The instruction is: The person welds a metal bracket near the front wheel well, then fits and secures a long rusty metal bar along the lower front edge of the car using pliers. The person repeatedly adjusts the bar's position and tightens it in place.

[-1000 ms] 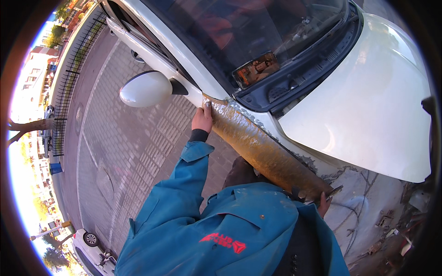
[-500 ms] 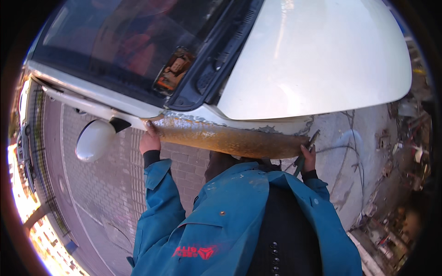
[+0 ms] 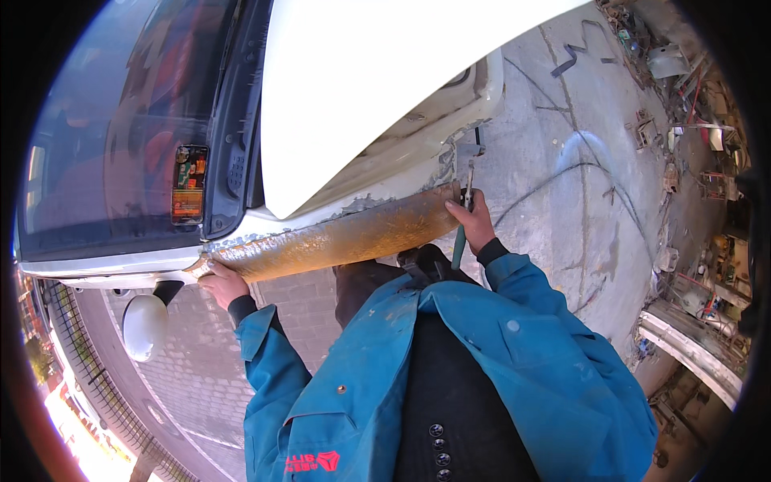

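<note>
I stand against the side of a white car (image 3: pixel 353 88). A long rusty brown metal panel (image 3: pixel 345 234) lies along the car's side below the bonnet edge. My left hand (image 3: pixel 221 283) grips the panel's rear end, near the windscreen (image 3: pixel 112 136) corner. My right hand (image 3: pixel 474 221) presses on the panel's front end and also holds a green-handled tool (image 3: pixel 459 241) whose metal tip points up at the car's front corner. Both arms are in blue work-jacket sleeves.
A white side mirror (image 3: pixel 144 325) hangs below my left hand over grey paving. A sticker (image 3: pixel 189 183) sits in the windscreen corner. Cables (image 3: pixel 562 173) trail over the concrete floor on the right, with scrap parts and tools (image 3: pixel 691 88) piled along the far right edge.
My view has swung right along the car, so the bonnet and front corner now sit at centre. Both hands stay on the rusty panel's ends; the panel looks raised closer against the car's side.
</note>
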### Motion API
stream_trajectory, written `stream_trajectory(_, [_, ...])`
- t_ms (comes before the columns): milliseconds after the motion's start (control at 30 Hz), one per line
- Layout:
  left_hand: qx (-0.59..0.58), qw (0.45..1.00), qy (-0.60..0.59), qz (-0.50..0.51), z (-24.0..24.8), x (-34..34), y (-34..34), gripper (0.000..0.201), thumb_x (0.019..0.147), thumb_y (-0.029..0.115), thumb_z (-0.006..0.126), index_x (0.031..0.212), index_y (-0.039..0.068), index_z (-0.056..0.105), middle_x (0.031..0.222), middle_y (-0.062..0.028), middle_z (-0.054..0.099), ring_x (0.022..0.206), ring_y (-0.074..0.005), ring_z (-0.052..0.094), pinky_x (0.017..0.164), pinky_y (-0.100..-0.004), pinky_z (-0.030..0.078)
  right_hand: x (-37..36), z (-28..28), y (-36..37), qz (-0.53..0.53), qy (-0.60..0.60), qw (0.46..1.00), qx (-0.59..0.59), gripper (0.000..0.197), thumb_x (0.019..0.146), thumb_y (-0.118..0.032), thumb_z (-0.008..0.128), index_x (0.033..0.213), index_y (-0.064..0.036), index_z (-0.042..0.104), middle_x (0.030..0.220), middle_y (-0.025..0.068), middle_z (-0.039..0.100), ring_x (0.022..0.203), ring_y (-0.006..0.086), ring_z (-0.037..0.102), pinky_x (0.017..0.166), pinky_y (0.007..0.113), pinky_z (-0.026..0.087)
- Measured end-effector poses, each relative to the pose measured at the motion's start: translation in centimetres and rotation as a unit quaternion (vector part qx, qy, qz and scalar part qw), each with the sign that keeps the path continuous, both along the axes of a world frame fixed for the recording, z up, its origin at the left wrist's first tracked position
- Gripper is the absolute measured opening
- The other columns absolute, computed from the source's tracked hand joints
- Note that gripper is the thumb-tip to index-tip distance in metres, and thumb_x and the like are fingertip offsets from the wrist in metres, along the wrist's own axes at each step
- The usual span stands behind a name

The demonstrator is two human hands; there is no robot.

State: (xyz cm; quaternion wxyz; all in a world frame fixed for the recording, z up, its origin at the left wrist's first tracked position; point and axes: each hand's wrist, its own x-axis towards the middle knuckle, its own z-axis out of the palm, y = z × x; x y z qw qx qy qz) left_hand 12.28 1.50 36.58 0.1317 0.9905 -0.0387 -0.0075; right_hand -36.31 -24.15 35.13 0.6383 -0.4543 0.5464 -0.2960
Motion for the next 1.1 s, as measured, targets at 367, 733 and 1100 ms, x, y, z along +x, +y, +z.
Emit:
stream_trajectory(367, [-0.029, 0.963, -0.11, -0.244, 0.0, -11.6, -4.8, 0.124, 0.097, 0.069, 0.059, 0.158, -0.022, 0.002, 0.165, -0.0478, -0.002, 0.157, -0.0605, -0.004, 0.129, -0.0626, 0.007, -0.5, -1.3, -0.2, 0.009, -0.007, 1.0, 0.0, 0.042, 0.094, -0.022, 0.082, 0.118, -0.0013, 0.055, 0.106, 0.0066, 0.064, 0.097, 0.0165, 0.06, 0.087, 0.034, 0.049])
stream_trajectory(733, [-0.016, 0.976, -0.035, -0.215, 3.4, -12.4, -5.6, 0.127, 0.089, 0.059, 0.077, 0.159, -0.02, 0.007, 0.164, -0.0491, 0.001, 0.157, -0.0596, 0.004, 0.13, -0.0546, 0.014, -0.7, -0.2, -0.2, 0.036, -0.011, 0.999, 0.016, 0.045, 0.097, -0.027, 0.077, 0.126, -0.0013, 0.055, 0.116, 0.0085, 0.063, 0.106, 0.0181, 0.058, 0.094, 0.034, 0.045])
stream_trajectory(1100, [-0.015, 0.977, -0.01, -0.211, 4.4, -12.4, -6.0, 0.125, 0.091, 0.061, 0.074, 0.159, -0.02, 0.009, 0.163, -0.0505, 0.005, 0.156, -0.0599, 0.007, 0.129, -0.0554, 0.018, -0.9, -1.1, -0.6, 0.046, -0.037, 0.998, 0.018, 0.043, 0.097, -0.025, 0.078, 0.124, -0.0006, 0.056, 0.11, 0.0068, 0.063, 0.102, 0.0172, 0.057, 0.092, 0.033, 0.045])
